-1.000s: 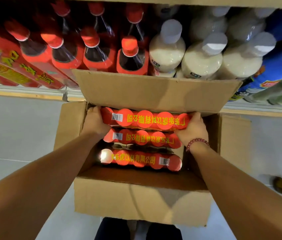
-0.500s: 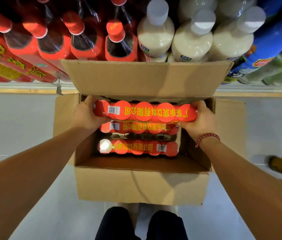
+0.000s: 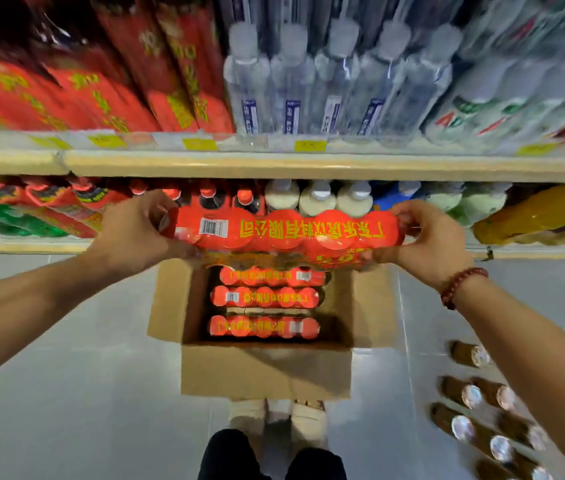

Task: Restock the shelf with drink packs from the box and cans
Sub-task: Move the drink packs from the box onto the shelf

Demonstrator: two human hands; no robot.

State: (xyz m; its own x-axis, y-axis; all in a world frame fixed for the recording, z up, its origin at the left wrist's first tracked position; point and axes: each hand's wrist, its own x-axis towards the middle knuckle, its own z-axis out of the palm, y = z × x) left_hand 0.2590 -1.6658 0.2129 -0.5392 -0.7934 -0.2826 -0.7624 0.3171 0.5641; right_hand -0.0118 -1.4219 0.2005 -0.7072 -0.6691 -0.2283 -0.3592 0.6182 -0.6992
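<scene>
I hold a red drink pack (image 3: 284,232) with yellow lettering and a barcode level in the air, above the open cardboard box (image 3: 267,372). My left hand (image 3: 132,230) grips its left end and my right hand (image 3: 430,237) grips its right end. Three more red packs (image 3: 267,297) lie in rows inside the box. The pack is in front of the lower shelf (image 3: 21,245), at about its height. Several brown cans (image 3: 475,403) lie on the floor at the lower right.
The lower shelf holds red-capped dark bottles (image 3: 204,194), white bottles (image 3: 319,199) and a yellow pack (image 3: 544,213). The upper shelf (image 3: 308,164) carries red packs (image 3: 107,95) and clear water bottles (image 3: 336,84). Grey floor tiles lie either side of the box; my feet stand behind it.
Both hands have lifted the top pack out of the box and up to shelf height. The view has tilted upward, bringing the upper shelf and the floor cans into sight.
</scene>
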